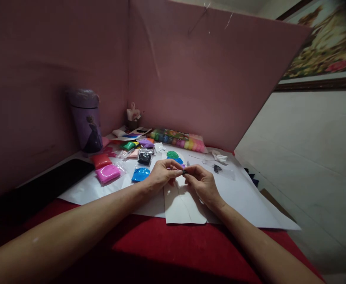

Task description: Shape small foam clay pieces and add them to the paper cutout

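Note:
My left hand [166, 172] and my right hand [201, 180] meet over a white card [184, 207], fingertips pinched together on a small black piece [184, 172]. Both hands hold that piece between thumb and fingers. Just behind them, green clay [172, 154] and blue clay [178, 160] lie on the card's upper part, with a bit of purple partly hidden by my fingers. A blue clay packet [141, 174] rests left of my left hand, below a black clay packet [144, 158].
Pink [107, 173] and red [101, 160] packets lie at left beside a purple tumbler [86, 120]. A long bag of coloured clay [177, 140] is at the back. Black scraps [217, 169] and crumpled white tissue [219, 156] lie right. Pink panels stand behind.

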Demonstrator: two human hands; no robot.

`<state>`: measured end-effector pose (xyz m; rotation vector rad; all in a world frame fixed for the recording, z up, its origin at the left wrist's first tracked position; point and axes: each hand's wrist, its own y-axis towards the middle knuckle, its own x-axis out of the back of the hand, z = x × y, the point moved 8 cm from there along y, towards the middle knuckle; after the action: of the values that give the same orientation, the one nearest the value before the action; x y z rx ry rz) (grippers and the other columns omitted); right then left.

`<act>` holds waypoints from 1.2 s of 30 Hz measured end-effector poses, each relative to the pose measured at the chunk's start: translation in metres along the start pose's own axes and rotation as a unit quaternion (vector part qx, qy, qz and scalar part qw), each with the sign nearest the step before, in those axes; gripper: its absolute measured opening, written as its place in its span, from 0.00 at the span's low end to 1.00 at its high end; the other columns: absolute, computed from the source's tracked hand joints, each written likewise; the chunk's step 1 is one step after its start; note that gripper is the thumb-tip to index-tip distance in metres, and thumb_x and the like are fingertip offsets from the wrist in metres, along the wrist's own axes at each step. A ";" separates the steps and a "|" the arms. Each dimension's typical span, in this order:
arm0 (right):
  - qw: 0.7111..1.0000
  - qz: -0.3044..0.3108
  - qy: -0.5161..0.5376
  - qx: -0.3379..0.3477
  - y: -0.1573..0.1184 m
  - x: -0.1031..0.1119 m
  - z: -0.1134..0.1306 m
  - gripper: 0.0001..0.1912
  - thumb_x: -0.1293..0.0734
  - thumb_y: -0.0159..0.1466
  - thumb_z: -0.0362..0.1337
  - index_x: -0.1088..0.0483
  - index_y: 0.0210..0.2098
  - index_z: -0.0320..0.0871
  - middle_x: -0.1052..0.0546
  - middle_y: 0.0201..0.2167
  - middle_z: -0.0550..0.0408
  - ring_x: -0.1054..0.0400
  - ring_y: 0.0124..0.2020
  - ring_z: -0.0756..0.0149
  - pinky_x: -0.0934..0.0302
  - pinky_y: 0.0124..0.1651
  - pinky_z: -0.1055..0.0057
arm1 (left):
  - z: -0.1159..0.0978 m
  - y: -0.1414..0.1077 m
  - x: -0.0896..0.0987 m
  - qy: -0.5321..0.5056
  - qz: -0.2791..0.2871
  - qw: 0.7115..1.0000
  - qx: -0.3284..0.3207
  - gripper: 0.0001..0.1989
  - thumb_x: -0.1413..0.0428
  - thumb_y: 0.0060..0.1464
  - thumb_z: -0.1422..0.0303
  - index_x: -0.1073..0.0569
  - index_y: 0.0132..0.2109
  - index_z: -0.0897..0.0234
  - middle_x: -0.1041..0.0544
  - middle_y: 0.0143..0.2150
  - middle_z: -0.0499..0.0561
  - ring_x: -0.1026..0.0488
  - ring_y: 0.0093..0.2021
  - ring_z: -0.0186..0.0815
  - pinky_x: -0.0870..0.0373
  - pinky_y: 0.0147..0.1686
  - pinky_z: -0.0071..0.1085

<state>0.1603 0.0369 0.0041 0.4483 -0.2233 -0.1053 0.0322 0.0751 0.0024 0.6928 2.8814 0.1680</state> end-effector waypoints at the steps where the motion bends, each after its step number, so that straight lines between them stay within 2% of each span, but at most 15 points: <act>1: 1.000 0.009 0.005 0.007 0.000 -0.002 0.002 0.04 0.31 0.58 0.36 0.28 0.34 0.43 0.27 0.26 0.59 0.33 0.25 0.70 0.36 0.29 0.73 | 0.000 0.000 0.000 0.000 -0.002 1.000 -0.001 0.10 0.35 0.41 0.69 0.27 0.31 0.68 0.31 0.17 0.42 0.36 0.14 0.26 0.42 0.16 0.22; 4: 0.999 0.046 0.024 0.011 -0.002 -0.007 0.004 0.08 0.31 0.59 0.35 0.28 0.39 0.44 0.24 0.30 0.57 0.29 0.30 0.68 0.34 0.33 0.71 | 0.002 0.000 0.000 0.016 0.004 1.000 0.014 0.11 0.36 0.43 0.69 0.26 0.36 0.69 0.28 0.20 0.45 0.34 0.16 0.27 0.40 0.18 0.23; 6: 0.998 0.058 0.016 0.012 -0.004 -0.009 0.004 0.10 0.31 0.59 0.36 0.28 0.40 0.44 0.23 0.30 0.56 0.30 0.29 0.67 0.34 0.33 0.71 | 0.005 0.000 -0.004 0.038 0.030 0.998 0.029 0.11 0.38 0.46 0.67 0.25 0.35 0.71 0.28 0.20 0.47 0.34 0.16 0.26 0.40 0.19 0.23; 10: 0.999 0.042 -0.024 0.023 -0.004 -0.006 0.008 0.07 0.31 0.59 0.38 0.28 0.36 0.43 0.25 0.25 0.58 0.34 0.23 0.70 0.38 0.27 0.73 | 0.010 0.000 -0.006 0.049 0.063 0.996 0.044 0.13 0.37 0.47 0.63 0.26 0.29 0.71 0.29 0.18 0.48 0.34 0.16 0.27 0.40 0.18 0.24; 14: 0.998 0.044 -0.017 0.029 -0.005 -0.007 0.012 0.05 0.31 0.60 0.38 0.28 0.33 0.43 0.26 0.24 0.59 0.35 0.23 0.71 0.40 0.27 0.74 | 0.015 0.000 -0.008 0.018 0.082 0.995 0.057 0.15 0.38 0.49 0.60 0.27 0.29 0.71 0.29 0.19 0.49 0.32 0.16 0.28 0.38 0.19 0.25; 16: 0.998 0.045 -0.020 0.028 -0.005 -0.007 0.012 0.05 0.31 0.60 0.38 0.27 0.33 0.43 0.26 0.25 0.58 0.35 0.24 0.71 0.40 0.27 0.74 | 0.014 -0.001 -0.010 0.001 0.087 0.994 0.060 0.14 0.38 0.48 0.62 0.26 0.29 0.71 0.28 0.19 0.50 0.32 0.17 0.28 0.37 0.20 0.25; 19: 0.999 0.037 -0.022 0.026 -0.004 -0.005 0.010 0.06 0.31 0.60 0.39 0.27 0.33 0.42 0.26 0.25 0.57 0.34 0.25 0.70 0.39 0.29 0.73 | 0.008 -0.002 -0.010 -0.005 0.073 0.995 0.064 0.07 0.39 0.47 0.70 0.26 0.29 0.72 0.28 0.19 0.49 0.33 0.17 0.28 0.37 0.20 0.24; 22: 0.999 0.028 -0.024 0.030 -0.002 -0.003 0.008 0.06 0.30 0.59 0.38 0.27 0.33 0.42 0.25 0.26 0.57 0.32 0.26 0.69 0.38 0.30 0.72 | 0.003 -0.003 -0.008 0.031 0.034 0.996 0.071 0.04 0.43 0.46 0.77 0.27 0.25 0.72 0.30 0.16 0.47 0.34 0.16 0.27 0.39 0.19 0.23; 25: 0.999 0.003 -0.027 0.018 0.000 0.000 0.005 0.05 0.30 0.57 0.37 0.28 0.30 0.42 0.27 0.22 0.59 0.34 0.23 0.70 0.39 0.27 0.73 | 0.000 -0.003 -0.004 0.049 -0.012 0.997 0.061 0.06 0.44 0.47 0.79 0.28 0.24 0.70 0.31 0.16 0.46 0.35 0.15 0.26 0.41 0.17 0.23; 29: 0.999 -0.049 -0.017 0.003 0.003 0.011 0.003 0.05 0.30 0.55 0.36 0.30 0.28 0.42 0.29 0.20 0.60 0.35 0.20 0.70 0.40 0.24 0.73 | -0.003 -0.003 0.004 0.003 -0.059 0.997 0.040 0.04 0.42 0.48 0.78 0.29 0.26 0.70 0.28 0.21 0.47 0.34 0.17 0.25 0.39 0.18 0.23; 33: 0.996 -0.070 -0.051 0.007 0.004 0.018 0.004 0.09 0.31 0.58 0.41 0.27 0.34 0.42 0.26 0.22 0.57 0.32 0.23 0.68 0.40 0.22 0.73 | -0.002 -0.003 0.007 -0.015 -0.052 0.998 0.044 0.01 0.41 0.50 0.76 0.25 0.31 0.70 0.30 0.20 0.46 0.33 0.16 0.26 0.36 0.19 0.24; 36: 0.997 -0.058 -0.053 0.009 0.003 0.016 0.004 0.09 0.31 0.59 0.41 0.26 0.35 0.42 0.26 0.23 0.56 0.31 0.24 0.67 0.39 0.23 0.73 | 0.002 -0.002 0.003 -0.022 -0.019 0.999 0.046 0.05 0.40 0.48 0.76 0.24 0.36 0.71 0.27 0.22 0.48 0.32 0.17 0.27 0.33 0.20 0.25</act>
<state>0.1750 0.0355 0.0116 0.4750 -0.3017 -0.2420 0.0291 0.0754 -0.0007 0.6473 2.8732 0.0152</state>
